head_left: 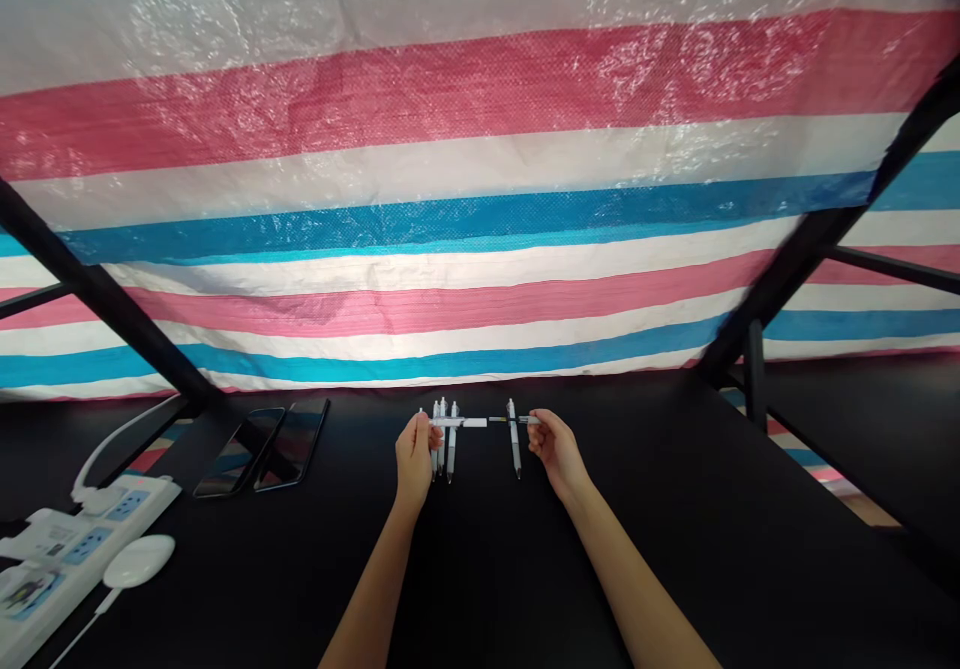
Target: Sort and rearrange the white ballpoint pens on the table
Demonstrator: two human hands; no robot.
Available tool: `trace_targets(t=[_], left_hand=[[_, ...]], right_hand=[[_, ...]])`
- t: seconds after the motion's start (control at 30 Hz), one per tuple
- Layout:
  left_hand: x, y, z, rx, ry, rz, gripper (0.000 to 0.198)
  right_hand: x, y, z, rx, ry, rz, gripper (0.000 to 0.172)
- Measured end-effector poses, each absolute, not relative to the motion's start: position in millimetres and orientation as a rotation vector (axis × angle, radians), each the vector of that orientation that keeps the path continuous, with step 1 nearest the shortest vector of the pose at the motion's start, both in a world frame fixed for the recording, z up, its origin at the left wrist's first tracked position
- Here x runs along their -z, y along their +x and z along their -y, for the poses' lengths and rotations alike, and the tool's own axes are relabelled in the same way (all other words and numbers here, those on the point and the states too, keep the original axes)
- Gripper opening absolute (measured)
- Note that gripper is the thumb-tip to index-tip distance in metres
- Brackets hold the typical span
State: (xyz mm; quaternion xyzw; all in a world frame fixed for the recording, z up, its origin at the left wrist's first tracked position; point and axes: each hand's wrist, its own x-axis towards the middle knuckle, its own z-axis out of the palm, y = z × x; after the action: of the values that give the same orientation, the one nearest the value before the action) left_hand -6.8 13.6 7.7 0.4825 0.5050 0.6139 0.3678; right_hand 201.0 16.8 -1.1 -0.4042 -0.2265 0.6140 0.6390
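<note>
**Left hand (415, 457) and right hand (553, 446) pinching a level pen (469, 422) above four others**

From the head camera, both arms are reaching forward over a black tabletop (675, 529), and the hands are holding the level pen crosswise between them. The left fingers (427, 429) are pressed together on its white end, while the right fingers (535, 423) are pinching its thin far end. Whether it is one piece or two cannot be told from here.

Just beneath it, three pens (443, 439) are lying close together, tips toward the person. A fourth pen (514, 441) is lying apart from them, near the right hand. So far, the pens are split into a group of three and a single one, with the fifth up in the hands.

Well to the left, two phones (238, 452) are lying side by side on the tabletop. Nearer the person, a white power strip (90, 539) and a round white puck (139, 561) with a cable are sitting at the corner. A striped red, white and blue tarp (480, 149) is hanging behind everything, crossed by black frame bars (97, 289).
</note>
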Motion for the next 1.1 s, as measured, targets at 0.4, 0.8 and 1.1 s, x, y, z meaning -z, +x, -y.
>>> trace_targets(t=[0.4, 0.8, 1.1], left_hand=[[-2.6, -8.3, -16.4, -1.575, 1.250, -1.285, 0.045], [-5.2, -8.3, -14.5, -1.528, 1.298, -1.354, 0.045], [-6.4, -6.4, -12.7, -1.515, 1.363, -1.393, 0.046]], right_hand=[[-0.9, 201.3, -15.6, -1.372, -0.925, 0.503, 0.016], [-4.8, 199.3, -13.5, -1.388, -0.928, 0.562, 0.018], [-5.6, 196.2, -12.5, -1.416, -0.933, 0.626, 0.023]])
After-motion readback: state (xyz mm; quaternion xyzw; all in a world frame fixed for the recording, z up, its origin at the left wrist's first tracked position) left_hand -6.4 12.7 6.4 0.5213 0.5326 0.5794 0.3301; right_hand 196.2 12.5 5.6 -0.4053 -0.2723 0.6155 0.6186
